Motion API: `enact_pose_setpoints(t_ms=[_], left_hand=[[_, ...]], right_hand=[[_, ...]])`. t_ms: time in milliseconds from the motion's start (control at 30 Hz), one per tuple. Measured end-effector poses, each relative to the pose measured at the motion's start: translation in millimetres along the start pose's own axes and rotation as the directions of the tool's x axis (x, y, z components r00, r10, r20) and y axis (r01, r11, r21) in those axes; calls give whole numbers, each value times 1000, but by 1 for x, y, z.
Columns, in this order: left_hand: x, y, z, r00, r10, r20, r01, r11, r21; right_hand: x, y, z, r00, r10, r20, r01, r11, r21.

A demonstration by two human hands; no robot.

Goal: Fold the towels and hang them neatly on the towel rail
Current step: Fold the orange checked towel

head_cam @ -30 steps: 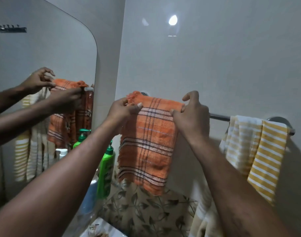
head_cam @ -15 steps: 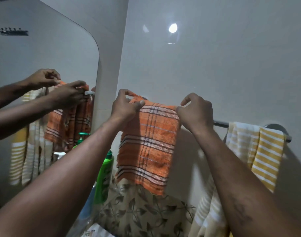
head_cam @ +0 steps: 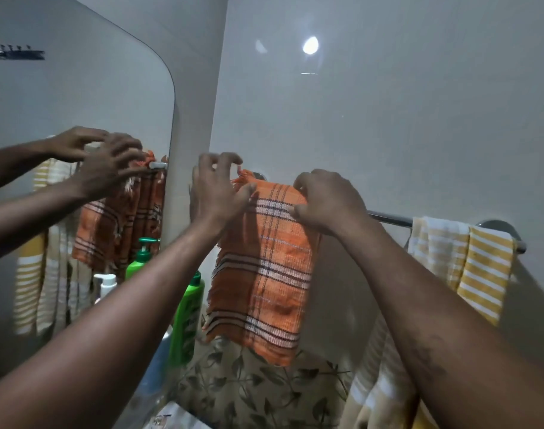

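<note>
Your left hand [head_cam: 216, 193] hovers at the 11 o'clock corner of the orange towel [head_cam: 264, 274], fingers spread and loosely bent, thumb touching the fringe; your right hand [head_cam: 326, 201] pinches the top fold at 1 o'clock. The towel hangs draped over the towel rail [head_cam: 388, 217], and the yellow striped towel [head_cam: 462, 258] hangs well apart at 3 o'clock

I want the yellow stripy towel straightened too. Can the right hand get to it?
Probably yes. The right hand holds the orange towel, and only bare rail lies between it and the yellow striped towel.
</note>
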State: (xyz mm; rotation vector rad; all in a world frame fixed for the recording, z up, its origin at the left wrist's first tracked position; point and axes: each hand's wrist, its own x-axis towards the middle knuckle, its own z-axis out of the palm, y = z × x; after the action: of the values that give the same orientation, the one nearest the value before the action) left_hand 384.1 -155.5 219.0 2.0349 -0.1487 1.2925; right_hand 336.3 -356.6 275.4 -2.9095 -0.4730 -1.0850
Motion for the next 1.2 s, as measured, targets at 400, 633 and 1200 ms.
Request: enact_pose_setpoints(t_ms=[400, 633, 1200], left_hand=[[25, 16, 36, 867, 319, 382, -389, 914, 118], [34, 13, 39, 910, 248, 333, -288, 955, 75], [-54, -18, 58, 883, -299, 363, 461, 703, -541]], right_hand=[[21, 7, 21, 987, 111, 120, -99, 990, -104], [16, 23, 13, 973, 148, 177, -124, 982, -140], [-72, 16, 94, 870, 493, -8, -294, 531, 795]])
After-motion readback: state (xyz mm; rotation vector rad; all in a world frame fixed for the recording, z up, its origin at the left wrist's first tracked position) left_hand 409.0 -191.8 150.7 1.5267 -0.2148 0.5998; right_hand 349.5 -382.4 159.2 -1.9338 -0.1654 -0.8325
